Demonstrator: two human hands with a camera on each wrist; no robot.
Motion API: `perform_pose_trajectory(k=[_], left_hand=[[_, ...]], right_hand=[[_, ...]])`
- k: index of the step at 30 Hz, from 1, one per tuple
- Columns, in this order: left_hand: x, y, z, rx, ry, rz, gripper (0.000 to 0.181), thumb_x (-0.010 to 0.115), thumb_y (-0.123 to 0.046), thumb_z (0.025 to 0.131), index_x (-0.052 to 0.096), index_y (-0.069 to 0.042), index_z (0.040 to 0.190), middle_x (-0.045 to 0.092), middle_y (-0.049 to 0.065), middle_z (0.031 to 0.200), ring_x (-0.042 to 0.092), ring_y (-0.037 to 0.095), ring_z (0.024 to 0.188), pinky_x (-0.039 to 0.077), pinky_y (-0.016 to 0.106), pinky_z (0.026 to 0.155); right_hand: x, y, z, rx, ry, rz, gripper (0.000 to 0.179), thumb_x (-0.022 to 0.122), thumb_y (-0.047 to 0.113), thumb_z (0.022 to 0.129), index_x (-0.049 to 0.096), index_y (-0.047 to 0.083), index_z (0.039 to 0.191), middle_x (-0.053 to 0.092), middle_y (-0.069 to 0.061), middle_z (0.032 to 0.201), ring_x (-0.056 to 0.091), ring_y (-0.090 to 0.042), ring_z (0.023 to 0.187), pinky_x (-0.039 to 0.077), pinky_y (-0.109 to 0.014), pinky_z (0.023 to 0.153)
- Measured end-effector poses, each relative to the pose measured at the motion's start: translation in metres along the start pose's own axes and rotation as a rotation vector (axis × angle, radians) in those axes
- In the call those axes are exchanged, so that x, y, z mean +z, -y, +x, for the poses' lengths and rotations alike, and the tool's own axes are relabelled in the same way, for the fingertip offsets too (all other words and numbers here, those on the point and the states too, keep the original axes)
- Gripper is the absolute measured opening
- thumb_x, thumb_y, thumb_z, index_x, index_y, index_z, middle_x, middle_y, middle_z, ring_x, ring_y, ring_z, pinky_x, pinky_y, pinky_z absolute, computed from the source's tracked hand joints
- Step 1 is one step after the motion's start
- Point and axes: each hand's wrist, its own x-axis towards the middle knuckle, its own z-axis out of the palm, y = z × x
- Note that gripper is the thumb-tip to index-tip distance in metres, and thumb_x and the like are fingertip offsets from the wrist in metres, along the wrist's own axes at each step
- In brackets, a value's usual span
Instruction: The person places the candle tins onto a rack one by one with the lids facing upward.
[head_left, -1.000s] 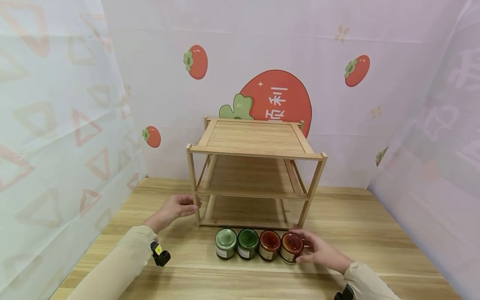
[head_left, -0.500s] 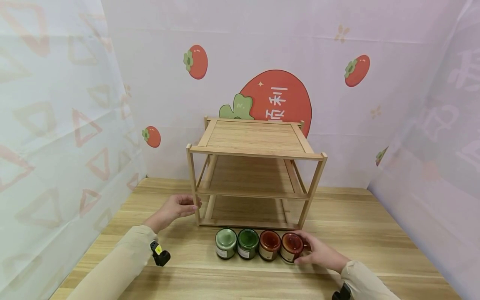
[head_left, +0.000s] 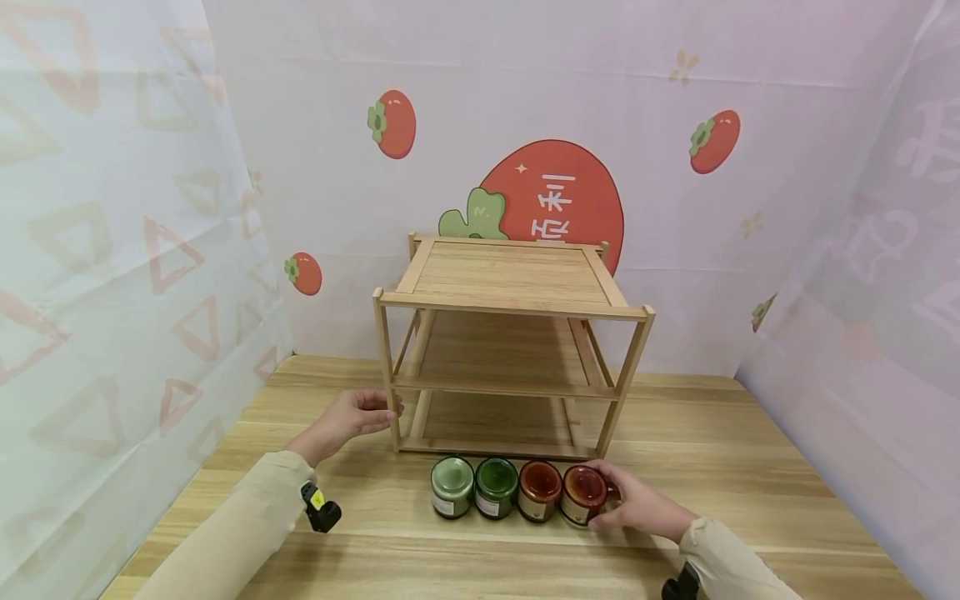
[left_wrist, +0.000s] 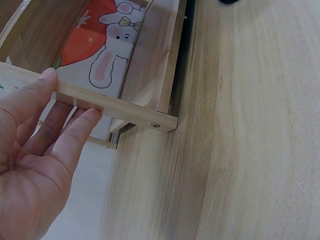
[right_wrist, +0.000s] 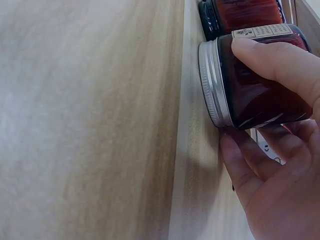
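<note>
Several glass jars stand side by side, lids down, along the front of a wooden rack [head_left: 517, 390]: a pale green jar [head_left: 452, 483], a dark green jar [head_left: 497, 485], a red-brown jar [head_left: 539, 487] and a dark red jar [head_left: 584, 492] at the right end. My right hand [head_left: 643, 505] holds the dark red jar, thumb on its near side by the label; its silver lid [right_wrist: 214, 82] faces the table. With thumb and fingers, my left hand [head_left: 352, 418] grips the rack's front left post [left_wrist: 112, 106].
The rack has a top board [head_left: 513, 271] and lower shelves [head_left: 502, 346]. Behind it hangs a cloth backdrop [head_left: 322, 150] with fruit prints, with more cloth at both sides. The wooden table [head_left: 750, 475] extends around the rack.
My right hand has shifted slightly left, its thumb drawing in against the dark red jar. The jars, the rack and my left hand have not visibly moved.
</note>
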Motion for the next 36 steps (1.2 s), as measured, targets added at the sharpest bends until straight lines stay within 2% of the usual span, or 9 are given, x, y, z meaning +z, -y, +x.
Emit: perform_pose_trajectory(k=[2,5,8,18,26,28,32,36], left_hand=[[0.0,0.0,0.0,0.001,0.006,0.003,0.044,0.064,-0.008,0.093,0.051,0.014,0.128,0.062,0.021,0.124,0.064,0.015,0.107,0.055,0.028,0.092],[0.0,0.0,0.0,-0.001,0.007,0.004,0.044,0.064,-0.008,0.093,0.051,0.014,0.128,0.064,0.017,0.123,0.064,0.014,0.107,0.055,0.028,0.092],[0.0,0.001,0.001,0.0,0.007,0.002,0.044,0.065,-0.007,0.092,0.051,0.015,0.128,0.064,0.016,0.121,0.064,0.013,0.106,0.055,0.028,0.092],[0.0,0.002,0.002,-0.003,-0.001,-0.001,0.042,0.065,-0.005,0.092,0.052,0.015,0.126,0.065,0.017,0.121,0.065,0.012,0.103,0.055,0.026,0.09],[0.0,0.002,0.002,-0.014,-0.011,0.004,0.043,0.065,-0.006,0.092,0.051,0.015,0.127,0.064,0.018,0.122,0.064,0.015,0.105,0.055,0.028,0.091],[0.0,0.002,0.001,-0.013,-0.013,0.008,0.043,0.065,-0.006,0.092,0.051,0.015,0.127,0.064,0.019,0.123,0.064,0.015,0.106,0.055,0.028,0.091],[-0.001,0.003,0.001,-0.002,-0.004,0.017,0.043,0.065,-0.007,0.092,0.052,0.014,0.127,0.063,0.019,0.124,0.064,0.014,0.107,0.055,0.027,0.091],[-0.002,0.003,0.001,0.003,0.0,0.016,0.042,0.065,-0.007,0.092,0.052,0.015,0.126,0.064,0.018,0.122,0.064,0.014,0.106,0.055,0.027,0.091]], right_hand=[[0.0,0.0,0.0,-0.011,0.001,-0.026,0.08,0.084,0.021,0.072,0.042,0.002,0.138,0.06,-0.013,0.127,0.057,-0.026,0.116,0.044,-0.054,0.101],[-0.001,0.001,0.0,-0.023,0.007,-0.036,0.078,0.084,0.02,0.073,0.043,0.002,0.137,0.061,-0.012,0.126,0.059,-0.015,0.112,0.047,-0.034,0.098],[-0.002,0.003,0.001,-0.034,0.019,-0.015,0.075,0.083,0.016,0.073,0.044,0.001,0.135,0.061,-0.013,0.124,0.059,-0.011,0.108,0.046,-0.02,0.092],[-0.001,0.003,0.0,-0.035,-0.021,-0.073,0.071,0.085,0.019,0.069,0.049,0.003,0.128,0.064,-0.005,0.117,0.06,-0.01,0.105,0.05,-0.025,0.093],[-0.007,0.021,-0.01,-0.028,-0.156,-0.099,0.075,0.085,0.02,0.07,0.047,-0.002,0.131,0.062,-0.012,0.12,0.06,-0.019,0.107,0.048,-0.041,0.096],[-0.009,0.027,-0.011,-0.034,-0.193,-0.081,0.079,0.085,0.019,0.071,0.043,-0.005,0.133,0.059,-0.016,0.123,0.058,-0.016,0.109,0.048,-0.035,0.097],[-0.013,0.038,-0.009,-0.113,-0.23,0.0,0.074,0.082,0.012,0.074,0.041,-0.008,0.132,0.058,-0.019,0.122,0.058,-0.004,0.106,0.046,-0.017,0.093],[-0.016,0.049,-0.005,-0.225,-0.25,0.063,0.068,0.079,0.002,0.076,0.04,-0.009,0.131,0.057,-0.012,0.118,0.059,-0.001,0.1,0.052,-0.017,0.086]])
